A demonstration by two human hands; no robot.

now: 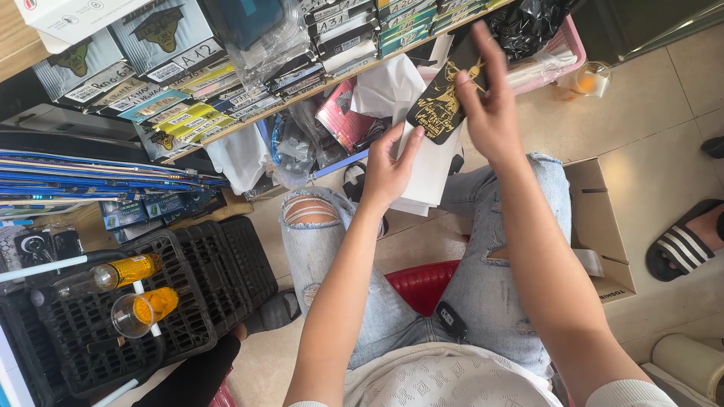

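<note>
My right hand [490, 98] grips a black phone case with a gold print [441, 105], held up in front of the shelf. My left hand [386, 169] holds a white flat wrapper or sleeve [430, 169] just below the case, fingers pinching its edge. Both hands hover above my knees in torn light-blue jeans [483, 279]. I sit on a red stool [418, 283].
A wooden shelf [302, 94] packed with small boxed goods runs across the top. A black plastic crate [211, 279] at left carries a bottle and a cup of orange drink [143, 309]. A cardboard box [603, 226] stands at right, beside another person's sandalled foot [690, 237].
</note>
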